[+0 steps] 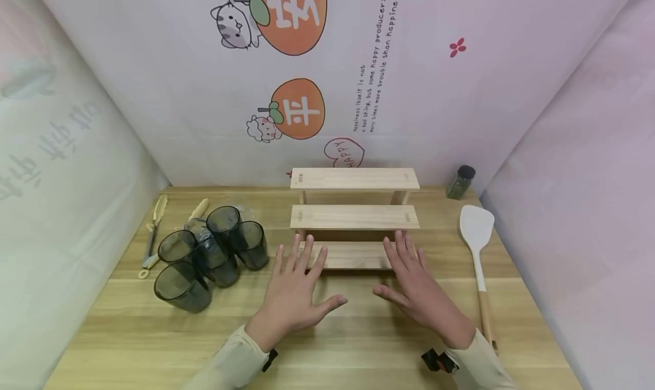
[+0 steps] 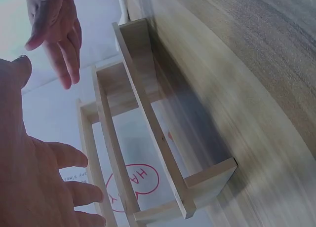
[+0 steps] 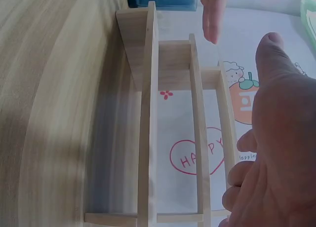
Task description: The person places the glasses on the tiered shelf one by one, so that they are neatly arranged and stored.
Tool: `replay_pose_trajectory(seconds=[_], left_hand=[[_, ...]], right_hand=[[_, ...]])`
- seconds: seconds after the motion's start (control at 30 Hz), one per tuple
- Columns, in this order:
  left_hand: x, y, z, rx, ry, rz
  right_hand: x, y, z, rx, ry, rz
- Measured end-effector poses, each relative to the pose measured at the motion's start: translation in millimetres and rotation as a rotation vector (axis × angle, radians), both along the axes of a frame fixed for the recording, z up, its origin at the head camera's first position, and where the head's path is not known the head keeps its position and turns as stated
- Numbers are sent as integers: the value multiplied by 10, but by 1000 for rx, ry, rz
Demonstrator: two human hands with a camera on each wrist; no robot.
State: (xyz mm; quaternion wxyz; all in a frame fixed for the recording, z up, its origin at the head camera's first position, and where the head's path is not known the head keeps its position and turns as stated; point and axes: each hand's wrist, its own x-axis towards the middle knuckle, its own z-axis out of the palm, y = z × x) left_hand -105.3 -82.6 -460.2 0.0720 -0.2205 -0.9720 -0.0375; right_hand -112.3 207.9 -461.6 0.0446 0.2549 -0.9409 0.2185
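Note:
A pale wooden three-step shelf [image 1: 355,216] stands at the middle of the table, close to the back wall. My left hand [image 1: 294,296] has its fingers spread, and its fingertips overlap the left end of the lowest step in the head view. Across from it, my right hand [image 1: 425,293] reaches over the right end of that step, fingers extended and thumb pointing inward. Neither hand holds anything. In the left wrist view, both the left hand [image 2: 39,177] and the right hand [image 2: 55,32] appear above the shelf's slats [image 2: 153,123].
Several dark tinted glasses [image 1: 184,292] cluster left of the shelf, with clear plastic among them. Tongs [image 1: 152,236] lie behind them. At the right are a white spatula [image 1: 477,231] with a wooden handle and a small dark-lidded jar [image 1: 460,184]. Printed cloth walls [image 1: 409,111] enclose the table.

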Motion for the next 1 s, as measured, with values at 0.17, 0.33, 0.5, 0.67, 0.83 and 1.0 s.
replay_pose_trajectory(seconds=[0.17, 0.33, 0.5, 0.67, 0.83, 1.0], left_hand=[[-2, -11, -3, 20, 3, -2], [7, -42, 5, 46, 5, 2], [-36, -187, 25, 155, 63, 29], [-153, -440, 121, 256, 191, 108], [-262, -711, 162, 335, 304, 196], [-270, -841, 128, 337, 293, 218]], right_hand=[[-38, 46, 0, -58, -63, -20], [-136, 296, -34, -231, -101, -167], [-282, 575, -250, -386, -149, -253], [-368, 660, -384, -526, -375, -265], [-424, 649, -450, -638, -499, -308], [-459, 654, -546, -707, -511, -324]])
